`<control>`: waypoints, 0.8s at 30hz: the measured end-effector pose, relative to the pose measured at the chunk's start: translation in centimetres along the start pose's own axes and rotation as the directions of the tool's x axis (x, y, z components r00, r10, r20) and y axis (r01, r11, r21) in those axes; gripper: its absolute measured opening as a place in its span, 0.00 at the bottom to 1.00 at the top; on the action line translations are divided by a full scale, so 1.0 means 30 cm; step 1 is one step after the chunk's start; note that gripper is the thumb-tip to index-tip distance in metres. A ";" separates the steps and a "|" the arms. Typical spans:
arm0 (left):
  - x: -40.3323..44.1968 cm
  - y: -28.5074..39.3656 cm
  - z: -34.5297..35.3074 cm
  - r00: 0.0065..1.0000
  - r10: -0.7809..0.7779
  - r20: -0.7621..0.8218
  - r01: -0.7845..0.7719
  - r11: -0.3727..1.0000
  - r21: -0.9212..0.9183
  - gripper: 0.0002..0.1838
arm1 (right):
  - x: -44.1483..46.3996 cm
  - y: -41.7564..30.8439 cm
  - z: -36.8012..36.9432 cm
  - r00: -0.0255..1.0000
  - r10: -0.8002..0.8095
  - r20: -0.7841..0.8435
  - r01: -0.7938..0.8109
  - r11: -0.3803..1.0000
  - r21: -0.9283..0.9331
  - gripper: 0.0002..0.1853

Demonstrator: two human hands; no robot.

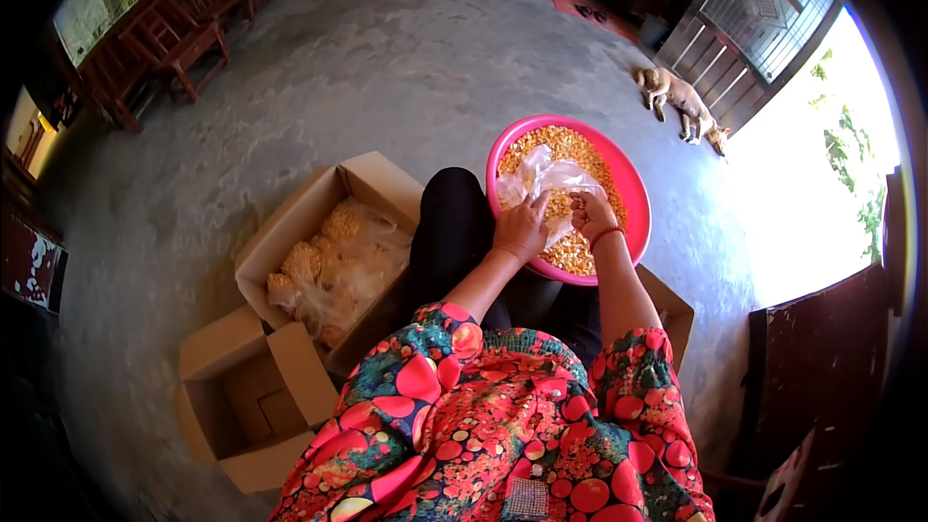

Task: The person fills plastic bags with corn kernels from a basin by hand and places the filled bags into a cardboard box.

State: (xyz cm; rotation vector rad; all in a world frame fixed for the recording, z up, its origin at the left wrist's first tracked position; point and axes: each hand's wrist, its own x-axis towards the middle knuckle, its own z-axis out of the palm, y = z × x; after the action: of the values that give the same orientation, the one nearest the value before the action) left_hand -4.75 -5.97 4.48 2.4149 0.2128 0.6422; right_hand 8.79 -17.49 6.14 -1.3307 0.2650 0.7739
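A pink basin [633, 195] full of yellow corn kernels [564, 140] rests at my lap. Over the kernels, a clear plastic bag [548, 177] is held between my two hands. My left hand [522, 228] pinches the bag's near left edge, fingers closed. On the other side, my right hand [592, 217], with a red band at the wrist, has its fingers closed on the bag's right edge. Some kernels show beneath and through the thin plastic.
To the left, an open cardboard box [290, 217] holds filled clear bags [338, 261]. Nearer is another open box [242, 396]. A dog [681, 101] lies by the bright doorway. Wooden chairs [179, 48] line the back left wall. Dark furniture [822, 367] stands at right.
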 end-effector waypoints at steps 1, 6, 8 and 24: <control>0.000 -0.001 0.003 1.000 -0.003 -0.001 0.003 1.000 -0.001 0.30 | 0.000 -0.003 0.001 1.000 0.007 0.007 -0.007 1.000 0.009 0.06; 0.001 -0.003 0.002 1.000 0.011 -0.013 -0.012 1.000 -0.017 0.29 | 0.034 -0.015 -0.009 1.000 -0.023 -0.004 0.023 0.997 0.068 0.05; -0.001 -0.001 -0.001 1.000 0.016 -0.015 -0.016 1.000 -0.015 0.30 | 0.074 -0.011 -0.020 1.000 -0.012 -0.016 0.014 0.992 0.125 0.06; 0.000 0.002 -0.001 1.000 0.020 -0.018 -0.020 1.000 0.009 0.28 | -0.026 -0.039 -0.065 0.927 -0.362 -0.096 0.352 0.930 -0.110 0.10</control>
State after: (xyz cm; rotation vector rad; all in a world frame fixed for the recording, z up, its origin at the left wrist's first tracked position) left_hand -4.78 -6.00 4.53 2.4232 0.1991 0.6734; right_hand 9.47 -19.61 7.00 -1.4608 0.0725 0.4053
